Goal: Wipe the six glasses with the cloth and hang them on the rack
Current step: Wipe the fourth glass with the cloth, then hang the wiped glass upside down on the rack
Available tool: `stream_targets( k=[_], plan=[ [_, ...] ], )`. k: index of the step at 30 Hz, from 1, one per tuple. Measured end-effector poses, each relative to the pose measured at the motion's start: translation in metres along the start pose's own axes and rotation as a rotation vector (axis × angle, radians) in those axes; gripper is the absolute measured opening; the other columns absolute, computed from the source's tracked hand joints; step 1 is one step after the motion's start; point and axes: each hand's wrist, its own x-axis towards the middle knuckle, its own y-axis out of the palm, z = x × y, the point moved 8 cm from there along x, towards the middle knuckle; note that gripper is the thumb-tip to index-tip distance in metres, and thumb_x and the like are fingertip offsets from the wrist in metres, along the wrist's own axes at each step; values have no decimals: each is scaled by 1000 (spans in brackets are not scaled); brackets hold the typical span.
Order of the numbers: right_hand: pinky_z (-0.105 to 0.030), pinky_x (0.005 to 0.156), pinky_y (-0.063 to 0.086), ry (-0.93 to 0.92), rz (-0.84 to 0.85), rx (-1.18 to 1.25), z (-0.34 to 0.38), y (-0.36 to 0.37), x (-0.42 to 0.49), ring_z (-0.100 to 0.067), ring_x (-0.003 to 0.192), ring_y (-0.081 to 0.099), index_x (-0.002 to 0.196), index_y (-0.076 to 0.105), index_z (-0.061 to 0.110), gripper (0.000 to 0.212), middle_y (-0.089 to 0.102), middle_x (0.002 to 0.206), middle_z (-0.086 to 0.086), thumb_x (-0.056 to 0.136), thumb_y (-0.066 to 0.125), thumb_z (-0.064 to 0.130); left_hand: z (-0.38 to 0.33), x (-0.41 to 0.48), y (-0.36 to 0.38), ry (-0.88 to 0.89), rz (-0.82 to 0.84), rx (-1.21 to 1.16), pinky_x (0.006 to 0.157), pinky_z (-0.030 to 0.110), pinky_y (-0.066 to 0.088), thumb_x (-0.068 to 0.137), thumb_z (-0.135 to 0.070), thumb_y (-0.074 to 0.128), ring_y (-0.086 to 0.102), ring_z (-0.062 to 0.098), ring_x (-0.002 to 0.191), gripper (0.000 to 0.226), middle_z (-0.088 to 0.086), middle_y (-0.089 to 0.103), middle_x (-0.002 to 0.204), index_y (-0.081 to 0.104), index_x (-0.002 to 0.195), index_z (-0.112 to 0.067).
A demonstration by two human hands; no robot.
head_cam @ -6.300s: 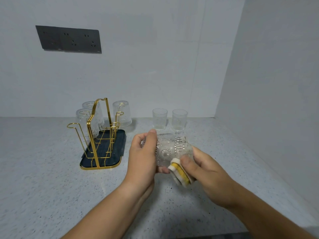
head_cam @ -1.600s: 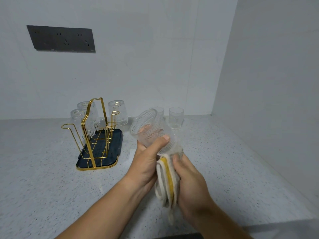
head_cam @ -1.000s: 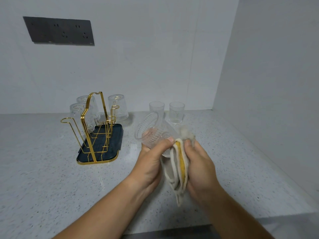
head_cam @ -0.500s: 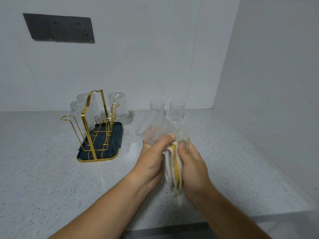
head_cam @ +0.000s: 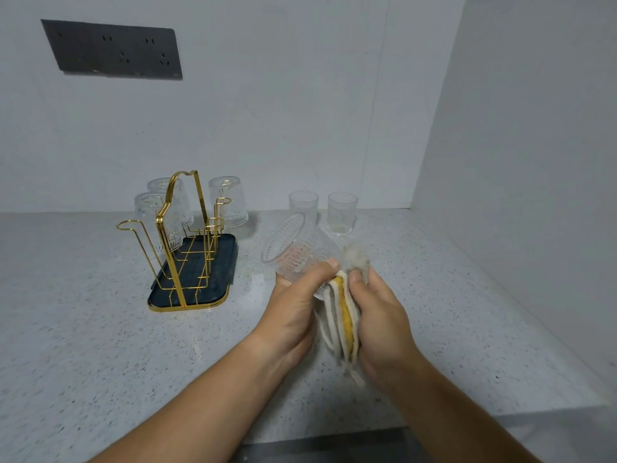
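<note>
My left hand (head_cam: 293,315) grips a clear patterned glass (head_cam: 293,250), tilted with its mouth toward the upper left. Pressed against the base of that glass is a folded white and yellow cloth (head_cam: 342,320), bunched in my right hand (head_cam: 380,322). To the left stands a gold wire rack (head_cam: 182,242) on a dark tray (head_cam: 220,279). Three glasses hang upside down on it: one at the left (head_cam: 147,208), one behind it (head_cam: 165,188) and one on the right side (head_cam: 228,202). Two more glasses stand upright by the back wall, one (head_cam: 303,202) partly behind the held glass, the other (head_cam: 341,213) beside it.
The speckled countertop (head_cam: 83,345) ends at a front edge (head_cam: 334,436) near me. A wall (head_cam: 517,195) closes the right side. A dark socket panel (head_cam: 113,50) sits on the back wall.
The cloth has shifted from the glass's side to its base, and the glass has turned so its mouth faces up and left. Over the last second, both hands hold nearly still.
</note>
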Motion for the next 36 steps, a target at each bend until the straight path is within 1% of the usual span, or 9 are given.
stream_targets(
  k=[6,10,12,15,19,27,31,34,36],
  plan=[
    [-20,82,60,30,129,-195,-7,-3,-15,-8,99,75,124,66,30,27,79,107,9,109,44,22,-1,8,-20,-33,-53,-10,86,39,62,85,-14,78,72,34,110,55,23,70,126,60,136,-3],
    [-24,103,47,-80,67,-497,17,-26,0,-1,123,59,145,45,36,37,60,137,22,108,41,40,-8,4,-26,9,-47,72,80,28,55,84,-10,75,76,13,91,39,5,76,106,65,121,-17],
    [-15,84,46,-165,78,-756,32,-36,9,2,105,60,145,36,34,36,58,126,21,109,38,38,-9,4,-28,-23,-41,35,78,28,48,85,-13,74,75,6,82,40,1,76,99,62,123,-20],
    [-22,58,39,-201,113,-1100,36,-51,27,-6,74,58,136,34,28,27,60,92,10,110,35,36,-12,4,-31,-64,-44,-5,78,29,47,83,-19,70,76,5,79,47,-1,74,99,58,129,-19],
    [-32,69,60,-132,204,-1348,-1,-55,38,-11,78,65,123,41,27,21,66,95,4,110,31,41,-8,3,-34,-111,-46,-1,86,32,48,78,-26,71,69,16,98,48,3,72,106,59,124,-24],
    [-36,104,46,-51,317,-1278,-37,-40,29,-9,110,56,118,56,33,26,58,120,17,104,43,51,-8,-2,-45,-83,-15,133,91,36,53,82,-24,81,75,16,98,44,0,78,102,64,123,-19],
    [-11,85,49,-37,156,-724,-15,-28,24,-3,104,65,122,65,32,26,69,119,13,103,52,43,-18,-2,-47,-13,12,277,98,35,49,77,-31,79,73,17,109,60,1,78,115,61,133,-20],
    [-39,100,55,26,235,-393,-20,-3,18,-18,110,71,114,73,29,29,77,109,3,102,53,46,-26,-3,-42,38,49,356,99,33,50,70,-42,83,69,21,119,79,5,74,126,55,140,-19],
    [-37,100,54,-69,233,-354,-13,9,14,-10,109,72,120,72,27,28,77,111,7,103,55,40,-32,-4,-39,64,48,381,98,30,51,67,-45,83,69,20,121,83,5,73,128,54,140,-19]
  ],
)
